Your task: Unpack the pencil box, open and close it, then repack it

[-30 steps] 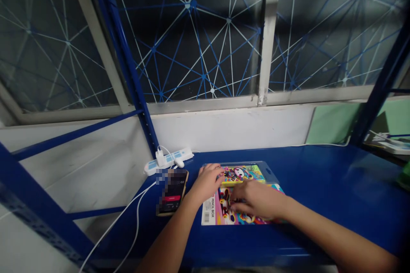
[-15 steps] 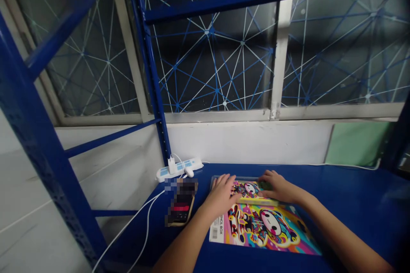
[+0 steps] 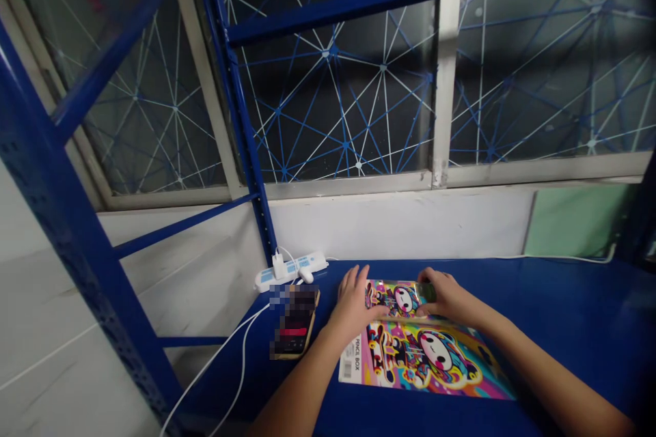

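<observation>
A pencil box (image 3: 397,300) with a bright cartoon print of a white-faced character lies crosswise between my hands. My left hand (image 3: 352,304) is around its left end, thumb along the near edge and fingers on the far side. At the right end, my right hand (image 3: 449,297) grips it with thumb in front and fingers behind, beside a dark green patch. Directly in front of the box is a flat printed sheet (image 3: 435,362) with the same character, larger, and the words "PENCIL BOX" and a barcode on its left strip. Whether the two are joined is unclear.
A phone (image 3: 297,324), partly blurred out, lies left of my left forearm on the blue tabletop (image 3: 553,328). Behind it stands a white power strip (image 3: 307,263) with a plug and white cables (image 3: 240,355) trailing forward. Blue metal posts (image 3: 256,198) frame the left and back.
The pencil box seems slightly tilted, with its yellow near edge showing less. My left fingers have drawn a little closer around its end. The view has shifted slightly.
</observation>
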The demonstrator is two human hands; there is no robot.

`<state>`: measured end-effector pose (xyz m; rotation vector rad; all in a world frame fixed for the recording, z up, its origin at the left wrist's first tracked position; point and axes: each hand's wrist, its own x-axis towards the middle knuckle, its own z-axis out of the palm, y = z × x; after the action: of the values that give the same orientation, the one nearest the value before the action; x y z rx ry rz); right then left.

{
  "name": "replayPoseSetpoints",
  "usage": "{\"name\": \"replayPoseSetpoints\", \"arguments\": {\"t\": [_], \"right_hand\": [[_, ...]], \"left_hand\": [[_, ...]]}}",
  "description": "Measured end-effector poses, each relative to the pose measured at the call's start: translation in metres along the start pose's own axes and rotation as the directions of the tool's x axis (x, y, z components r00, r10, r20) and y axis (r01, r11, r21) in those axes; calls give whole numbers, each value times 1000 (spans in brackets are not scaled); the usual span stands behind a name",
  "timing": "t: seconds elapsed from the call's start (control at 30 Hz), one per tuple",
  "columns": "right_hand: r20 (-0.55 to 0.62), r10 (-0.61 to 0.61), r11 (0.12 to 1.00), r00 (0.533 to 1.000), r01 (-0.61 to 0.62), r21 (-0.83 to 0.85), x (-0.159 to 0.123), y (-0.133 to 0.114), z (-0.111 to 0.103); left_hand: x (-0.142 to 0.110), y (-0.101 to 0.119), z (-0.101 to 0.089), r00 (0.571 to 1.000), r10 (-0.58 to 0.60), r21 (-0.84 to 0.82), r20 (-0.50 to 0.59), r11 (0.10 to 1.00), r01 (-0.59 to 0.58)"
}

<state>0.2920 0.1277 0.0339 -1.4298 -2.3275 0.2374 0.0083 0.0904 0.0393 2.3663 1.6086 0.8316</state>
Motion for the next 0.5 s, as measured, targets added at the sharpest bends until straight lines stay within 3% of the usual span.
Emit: {"name": "replayPoseSetpoints", "arguments": {"t": [0.3, 0.5], "right_hand": [[-104, -26, 975, 994, 48, 215, -12, -17, -5], [-97, -115, 961, 989, 136, 242, -26, -29, -43]], "left_hand": [[1, -6, -17, 990, 135, 64, -39, 989, -132], [-9, 21, -28, 963, 257, 66, -79, 965, -252]]}}
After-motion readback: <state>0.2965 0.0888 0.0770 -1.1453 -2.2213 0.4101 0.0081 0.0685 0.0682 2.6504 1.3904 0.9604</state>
